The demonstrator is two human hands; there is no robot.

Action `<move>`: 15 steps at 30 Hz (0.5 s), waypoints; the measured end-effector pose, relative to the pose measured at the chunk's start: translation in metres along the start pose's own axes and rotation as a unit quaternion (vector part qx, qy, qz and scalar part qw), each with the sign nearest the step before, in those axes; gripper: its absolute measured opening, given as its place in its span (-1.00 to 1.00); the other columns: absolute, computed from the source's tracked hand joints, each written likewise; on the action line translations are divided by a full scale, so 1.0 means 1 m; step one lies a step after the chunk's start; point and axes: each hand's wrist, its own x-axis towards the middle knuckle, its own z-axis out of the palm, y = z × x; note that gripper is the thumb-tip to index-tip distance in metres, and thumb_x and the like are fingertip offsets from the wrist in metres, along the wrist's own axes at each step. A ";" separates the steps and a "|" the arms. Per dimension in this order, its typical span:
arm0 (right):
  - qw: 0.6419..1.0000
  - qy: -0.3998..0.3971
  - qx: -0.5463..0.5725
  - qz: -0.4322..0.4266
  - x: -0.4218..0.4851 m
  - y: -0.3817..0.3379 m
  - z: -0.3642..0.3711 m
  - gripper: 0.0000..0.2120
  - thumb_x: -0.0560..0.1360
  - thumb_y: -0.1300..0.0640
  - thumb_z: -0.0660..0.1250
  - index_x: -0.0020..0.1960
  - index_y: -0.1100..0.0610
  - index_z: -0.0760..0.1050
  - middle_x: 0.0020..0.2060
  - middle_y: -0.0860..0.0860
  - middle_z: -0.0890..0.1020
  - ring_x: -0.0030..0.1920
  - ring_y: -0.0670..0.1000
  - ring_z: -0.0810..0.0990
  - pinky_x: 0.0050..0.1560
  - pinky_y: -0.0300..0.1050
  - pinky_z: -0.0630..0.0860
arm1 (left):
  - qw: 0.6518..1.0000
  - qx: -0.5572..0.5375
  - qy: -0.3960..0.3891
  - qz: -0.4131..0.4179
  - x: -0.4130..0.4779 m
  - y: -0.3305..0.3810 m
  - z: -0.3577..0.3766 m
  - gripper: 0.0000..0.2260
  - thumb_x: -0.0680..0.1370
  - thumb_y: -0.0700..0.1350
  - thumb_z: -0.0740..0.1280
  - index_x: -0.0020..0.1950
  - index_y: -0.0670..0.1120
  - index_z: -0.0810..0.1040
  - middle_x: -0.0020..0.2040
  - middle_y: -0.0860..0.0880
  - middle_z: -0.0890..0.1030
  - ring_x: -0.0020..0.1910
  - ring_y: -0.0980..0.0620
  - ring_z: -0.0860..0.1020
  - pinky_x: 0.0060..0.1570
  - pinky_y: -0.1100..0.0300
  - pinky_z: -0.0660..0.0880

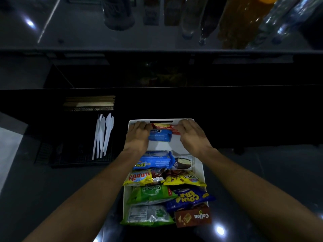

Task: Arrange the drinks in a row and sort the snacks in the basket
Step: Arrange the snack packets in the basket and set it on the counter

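Dim room. Dark glossy counter (52, 189) with glare spots (30, 23) at 11 and 5 o'clock. At 9 o'clock, a black wire rack (52, 161) holds white plastic cutlery (103, 135). Wooden sticks (89, 101), possibly chopsticks, lie behind it. A grey ledge (78, 35) runs across 12 o'clock.

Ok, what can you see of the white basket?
The white basket is rectangular, plastic-looking, with a handle slot in its far wall. It sits upright on the dark counter, long side running away from the person, packed with snack packets. The left hand and right hand curl at its far end; grip unclear.
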 end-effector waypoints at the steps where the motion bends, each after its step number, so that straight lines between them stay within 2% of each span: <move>1: 1.000 0.012 0.003 -0.023 -0.002 -0.001 -0.002 -0.58 0.33 0.34 0.47 0.18 0.20 0.60 0.08 0.15 0.62 0.09 0.21 0.59 0.16 0.07 0.53 | 1.000 -0.007 0.006 0.009 -0.002 -0.001 -0.001 -0.51 0.26 -0.24 0.54 0.17 -0.10 0.60 0.09 -0.14 0.61 0.12 -0.21 0.55 0.21 0.00 0.42; 3: 0.998 -0.015 0.048 -0.049 -0.008 -0.006 -0.011 -0.75 0.37 0.31 0.47 0.04 0.14 0.65 0.02 0.09 0.65 0.06 0.16 0.62 0.11 0.01 0.55 | 0.999 -0.021 0.021 0.042 -0.007 -0.006 -0.004 -0.51 0.25 -0.22 0.54 0.18 -0.12 0.59 0.08 -0.15 0.60 0.09 -0.21 0.55 0.18 -0.03 0.45; 6: 0.981 -0.149 0.121 -0.018 -0.020 -0.014 -0.023 -0.93 0.54 0.14 0.37 -0.02 0.07 0.63 -0.01 -0.02 0.64 0.00 0.04 0.64 -0.07 -0.14 0.49 | 0.994 -0.048 0.051 0.088 -0.018 -0.013 -0.008 -0.54 0.37 -0.14 0.47 0.26 -0.11 0.54 0.15 -0.12 0.55 0.13 -0.18 0.51 0.20 -0.03 0.41; 8: 0.976 -0.194 0.097 -0.005 -0.029 -0.017 -0.025 -0.89 0.54 0.02 0.37 0.03 0.02 0.58 0.00 -0.02 0.62 0.00 0.03 0.62 -0.09 -0.12 0.47 | 0.992 -0.064 0.057 0.092 -0.029 -0.013 -0.010 -0.59 0.46 -0.07 0.39 0.30 -0.07 0.52 0.20 -0.08 0.52 0.18 -0.14 0.48 0.22 0.00 0.39; 11: 0.978 -0.209 0.018 -0.002 -0.037 -0.021 -0.025 -0.69 0.48 -0.10 0.43 0.15 0.01 0.52 0.08 0.01 0.61 0.09 0.08 0.58 0.04 -0.06 0.45 | 0.989 -0.095 0.041 0.106 -0.048 -0.015 -0.010 -0.64 0.54 0.09 0.27 0.28 -0.03 0.52 0.22 -0.02 0.52 0.22 -0.06 0.49 0.24 0.04 0.38; 13: 0.977 -0.213 -0.001 -0.010 -0.039 -0.024 -0.023 -0.62 0.46 -0.10 0.45 0.20 0.03 0.51 0.11 0.01 0.62 0.14 0.08 0.57 0.14 -0.05 0.41 | 0.984 -0.114 0.003 0.135 -0.061 -0.017 -0.009 -0.61 0.55 0.22 0.22 0.25 0.02 0.53 0.18 0.03 0.54 0.19 0.02 0.51 0.23 0.07 0.40; 15: 0.979 -0.202 -0.010 -0.008 -0.039 -0.026 -0.019 -0.65 0.47 -0.03 0.46 0.20 0.04 0.51 0.10 0.02 0.63 0.15 0.08 0.55 0.16 -0.04 0.40 | 0.979 -0.129 -0.039 0.151 -0.069 -0.017 -0.010 -0.55 0.52 0.32 0.22 0.22 0.04 0.54 0.09 0.08 0.56 0.09 0.08 0.53 0.17 0.09 0.44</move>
